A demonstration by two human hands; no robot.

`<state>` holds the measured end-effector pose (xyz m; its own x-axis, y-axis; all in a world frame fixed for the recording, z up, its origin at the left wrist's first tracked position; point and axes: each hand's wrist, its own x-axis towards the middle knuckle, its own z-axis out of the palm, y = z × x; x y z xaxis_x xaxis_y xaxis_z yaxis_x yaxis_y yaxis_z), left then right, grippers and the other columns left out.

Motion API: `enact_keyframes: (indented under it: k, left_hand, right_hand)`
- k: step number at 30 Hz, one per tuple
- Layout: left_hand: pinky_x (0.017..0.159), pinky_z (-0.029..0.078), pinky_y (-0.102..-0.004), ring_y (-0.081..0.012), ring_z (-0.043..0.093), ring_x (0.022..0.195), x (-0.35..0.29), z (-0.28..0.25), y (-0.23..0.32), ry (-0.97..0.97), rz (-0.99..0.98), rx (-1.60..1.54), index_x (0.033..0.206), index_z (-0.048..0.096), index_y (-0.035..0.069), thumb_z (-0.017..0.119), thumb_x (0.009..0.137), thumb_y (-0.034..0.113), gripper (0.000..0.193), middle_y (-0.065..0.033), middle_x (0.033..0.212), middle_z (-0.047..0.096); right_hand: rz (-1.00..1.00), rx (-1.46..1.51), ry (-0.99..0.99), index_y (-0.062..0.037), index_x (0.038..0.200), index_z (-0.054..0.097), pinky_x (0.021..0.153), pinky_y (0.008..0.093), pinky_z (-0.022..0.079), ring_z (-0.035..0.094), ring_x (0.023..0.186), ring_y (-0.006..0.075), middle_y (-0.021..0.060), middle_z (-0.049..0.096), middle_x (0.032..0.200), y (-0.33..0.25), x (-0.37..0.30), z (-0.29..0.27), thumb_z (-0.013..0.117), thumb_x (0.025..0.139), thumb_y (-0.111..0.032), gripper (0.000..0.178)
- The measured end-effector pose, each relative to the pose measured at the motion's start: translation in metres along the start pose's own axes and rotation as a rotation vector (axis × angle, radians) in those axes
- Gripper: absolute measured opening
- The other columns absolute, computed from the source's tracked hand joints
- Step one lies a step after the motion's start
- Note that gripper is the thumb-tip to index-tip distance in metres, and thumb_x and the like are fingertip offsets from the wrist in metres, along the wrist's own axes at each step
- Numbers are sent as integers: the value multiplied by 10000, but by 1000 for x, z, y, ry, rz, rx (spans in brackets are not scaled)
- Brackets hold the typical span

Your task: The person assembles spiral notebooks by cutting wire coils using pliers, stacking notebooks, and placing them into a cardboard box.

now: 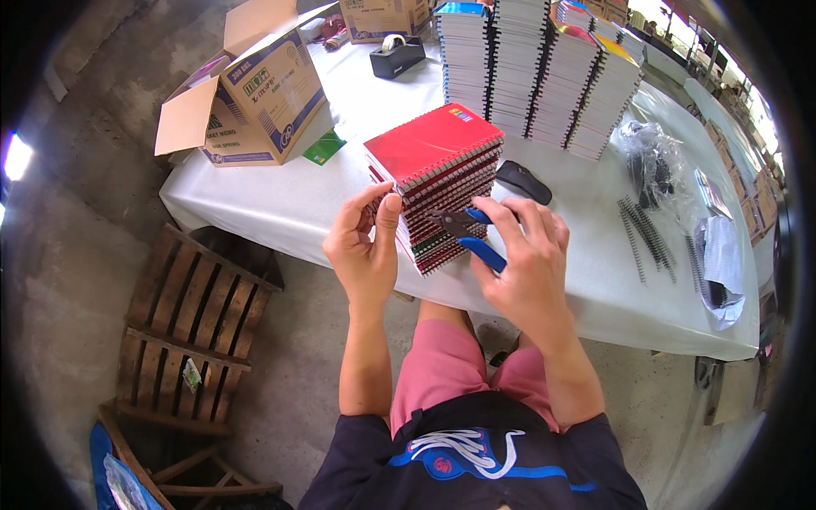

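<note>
A stack of red spiral-bound notebooks [433,140] stands near the table's front edge, with the coiled spines facing me. In my right hand [531,263] is a pair of wire cutters [484,252] with blue handles. Their dark jaws reach in front of the spines, partway down the stack. At the stack's left corner is my left hand [365,242], its thumb and forefinger drawn together against the notebooks' edge. What lies between those fingertips is too small to make out.
An open cardboard box [263,106] and a tape dispenser [398,58] stand at the back left. Tall stacks of spiral notebooks [514,76] rise behind. A black case [523,182], loose black coils [648,238] and a plastic bag [654,161] lie rightward. A wooden slatted chair [191,323] stands lower left.
</note>
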<state>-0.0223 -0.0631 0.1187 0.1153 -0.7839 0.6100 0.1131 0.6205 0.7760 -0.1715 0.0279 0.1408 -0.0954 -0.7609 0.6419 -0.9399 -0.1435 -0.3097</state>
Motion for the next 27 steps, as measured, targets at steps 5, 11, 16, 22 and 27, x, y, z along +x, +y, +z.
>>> enact_keyframes:
  k: [5,11,16,22,27]
  left_hand:
    - [642,473,-198,-70,573,710,1,-7,0,-39,8,96,1034,626,-32,631,901,124,205,-37,820,639]
    - [621,448,-180,-51,543,700,-2,-3,1,-4,-10,67,1005,649,-17,675,862,95,184,-15,785,611]
    - [638,463,-191,-60,555,708,-2,-5,1,-12,8,108,997,651,-17,678,860,102,183,-20,800,615]
    - [625,471,-196,-74,574,701,-1,-5,-4,-6,67,149,1017,648,-7,656,880,123,190,-25,809,620]
    - [638,479,-196,-77,587,726,-2,-7,-7,-13,141,238,1039,643,-5,644,883,95,185,-36,828,634]
  right_hand:
    - [8,-79,22,-139,1129,599,922,401,326,522,1021,231,67,561,1038,-11,8,12,750,641,-206,515]
    - [70,7,-25,-115,1085,611,851,415,383,541,965,249,52,578,969,-15,13,18,736,653,-166,452]
    - [58,-3,-71,-104,1025,626,717,404,456,591,822,263,61,597,870,-13,14,16,736,660,-176,388]
    - [157,111,-177,-116,994,620,710,399,479,620,802,249,63,590,846,-9,13,19,748,641,-174,379]
    - [40,29,17,-138,1070,610,938,438,368,574,976,225,50,576,943,-10,14,6,759,629,-194,468]
